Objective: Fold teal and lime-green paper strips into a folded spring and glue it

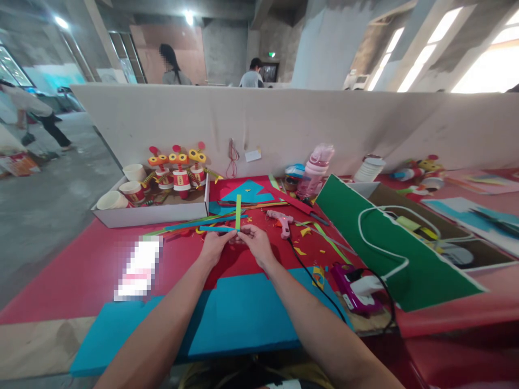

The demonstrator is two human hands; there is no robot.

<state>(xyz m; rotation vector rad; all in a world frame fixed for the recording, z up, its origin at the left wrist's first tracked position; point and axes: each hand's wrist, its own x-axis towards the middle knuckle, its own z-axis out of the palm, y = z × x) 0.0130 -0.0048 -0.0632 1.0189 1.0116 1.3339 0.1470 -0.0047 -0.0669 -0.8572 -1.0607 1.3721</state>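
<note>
Over the desk [93,265], pinching lime-green strip [238,209] crosswise to blue strip [217,229] between closed fingers [232,234] of both hands [211,248] [260,246], seemingly to align them.

The lime strip [238,209] is hidden at its lower end by fingertips [245,235]. At left, a bright object [140,270] is masked by pixelation and a far person [36,105] is cut off.
</note>
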